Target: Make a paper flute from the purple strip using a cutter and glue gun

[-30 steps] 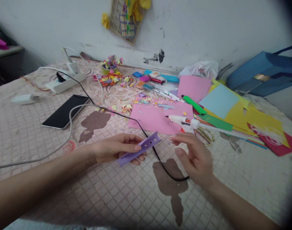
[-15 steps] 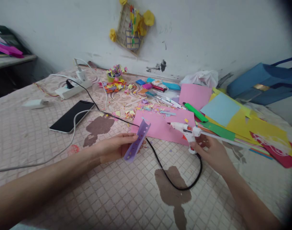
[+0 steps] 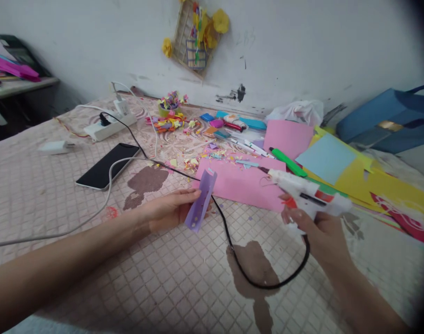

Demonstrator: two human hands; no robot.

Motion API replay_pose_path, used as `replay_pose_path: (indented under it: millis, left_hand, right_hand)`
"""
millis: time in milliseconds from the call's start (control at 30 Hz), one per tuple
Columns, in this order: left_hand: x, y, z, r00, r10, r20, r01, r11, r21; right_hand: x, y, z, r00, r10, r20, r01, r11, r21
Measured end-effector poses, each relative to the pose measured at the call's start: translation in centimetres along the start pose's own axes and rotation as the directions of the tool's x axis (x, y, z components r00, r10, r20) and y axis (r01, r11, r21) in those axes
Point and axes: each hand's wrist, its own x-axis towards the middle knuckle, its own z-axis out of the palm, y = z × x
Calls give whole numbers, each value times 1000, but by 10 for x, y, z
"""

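Stretching beneath both hands [image 3: 173, 211] [image 3: 323, 234], tablecloth [image 3: 163, 273] nears smudged wall [image 3: 285, 51].

A bare left hand [image 3: 170, 211] and a bare right hand [image 3: 321, 234] gripped, well apart.
The left, between 7 and 8 o'clock from centre, pressed its thumb [image 3: 187, 197] on top, fingers partly hidden; its bare left forearm [image 3: 83, 248] pointed toward 2 o'clock. The right, at 4 o'clock, curled round, its bare right forearm [image 3: 365, 290] angled toward 11.

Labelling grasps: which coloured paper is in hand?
The purple strip, in the left hand; the pink sheets, blue sheet and yellow sheets are in neither hand.
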Motion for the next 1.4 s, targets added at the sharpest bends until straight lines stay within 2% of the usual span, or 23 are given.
replay_pose_path:
  millis: [167,267,300,367,500,733,933,1167,1400]
  left_hand:
    - [3,0,-2,999,32,-19,-32,999,-4]
    - [3,1,-3,999,31,-13,-31,1000,1]
    - [3,1,-3,999,29,-15,-29,1000,3]
    - [3,1,-3,1000,23,-19,-23,1000,4]
    - [2,1,-2,999,28,-26,-27,1000,13]
    - [2,-2,-3,1000,26,-14,-25,998,54]
    - [2,-2,-2,999,22,-24,-20,997,75]
    - [1,-2,1,999,17,-30,-15,998,66]
    - [-2,-4,6,1000,11,-21,-10,999,50]
  right_hand:
    - [-26,-8,6,969,-136,205,166,977,-136]
    - [-34,-18,14,936,-201,289,248,959,-139]
    - [-34,-22,17,913,-205,353,263,957,-123]
    - [-34,-27,21,897,-205,391,274,953,-127]
    - [-33,-31,24,909,-173,378,250,954,-166]
    - [-30,-40,29,883,-142,447,211,971,-108]
    - [-29,-41,32,889,-136,437,199,975,-99]
    - [-25,-54,35,854,-164,494,233,969,-79]
    - [-29,-41,35,889,-107,444,205,962,-180]
